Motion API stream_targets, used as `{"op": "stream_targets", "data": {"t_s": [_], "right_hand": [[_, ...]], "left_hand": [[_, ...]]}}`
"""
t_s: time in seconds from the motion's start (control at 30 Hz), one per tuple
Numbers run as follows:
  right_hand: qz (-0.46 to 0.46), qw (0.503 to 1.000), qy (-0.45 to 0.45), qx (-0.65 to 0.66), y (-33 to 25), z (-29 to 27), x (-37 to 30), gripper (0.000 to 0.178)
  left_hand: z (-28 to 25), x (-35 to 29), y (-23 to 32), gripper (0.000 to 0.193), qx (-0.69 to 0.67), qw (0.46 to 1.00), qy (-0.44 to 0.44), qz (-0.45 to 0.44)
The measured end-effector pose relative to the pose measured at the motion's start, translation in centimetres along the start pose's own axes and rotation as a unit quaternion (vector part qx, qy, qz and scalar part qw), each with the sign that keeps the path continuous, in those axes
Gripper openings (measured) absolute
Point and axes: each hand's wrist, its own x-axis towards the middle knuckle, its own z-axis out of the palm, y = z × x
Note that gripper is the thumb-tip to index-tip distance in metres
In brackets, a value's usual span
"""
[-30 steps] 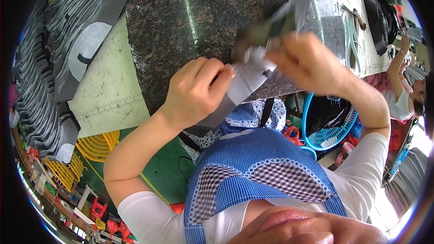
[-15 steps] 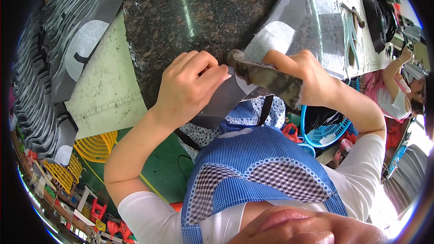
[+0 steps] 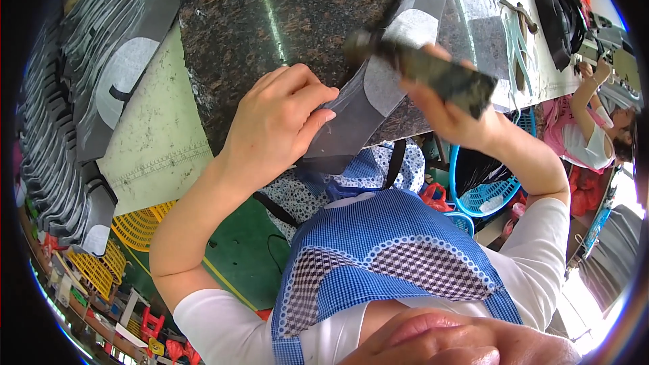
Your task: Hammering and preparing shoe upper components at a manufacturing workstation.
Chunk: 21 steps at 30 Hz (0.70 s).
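Find grey sheet (image 3: 353, 111) on stone surface (image 3: 230, 27), overhanging near edge. Probably light, flexible, rather slippery; best held by plain lower part. With right fingers (image 3: 430, 104), grasping dark hammer-like tool (image 3: 436, 71); with left fingers (image 3: 315, 97), curled at sheet's side, cannot tell if pinching.

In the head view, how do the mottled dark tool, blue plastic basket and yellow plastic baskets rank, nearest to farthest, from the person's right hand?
1. Mottled dark tool: held in the right hand.
2. Blue plastic basket: below that hand, toward the right.
3. Yellow plastic baskets: far across, at lower left.
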Motion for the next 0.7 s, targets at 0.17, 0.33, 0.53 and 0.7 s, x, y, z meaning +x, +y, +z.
{"op": "stream_targets", "data": {"t_s": [0.17, 0.33, 0.53, 0.7], "right_hand": [[0.091, 0.992, -0.064, 0.052, 0.3, 0.0, 0.8, 0.025], [0.022, 0.990, -0.123, 0.063, -1.2, 1.0, 0.4, 0.018], [0.084, 0.983, -0.102, 0.131, -1.1, 1.6, -0.3, 0.017], [0.070, 0.987, -0.081, 0.119, -1.6, 2.4, 0.0, 0.031]], "left_hand": [[0.4, -1.0, -0.2, 0.018, 0.032, 0.999, 0.026, 0.016], [-0.2, -1.7, -0.2, 0.020, 0.049, 0.998, 0.035, 0.011], [-0.2, -2.4, 0.3, 0.021, 0.003, 0.999, 0.032, -0.037], [0.1, -3.2, 0.4, 0.022, 0.010, 0.995, 0.056, -0.078]]}}
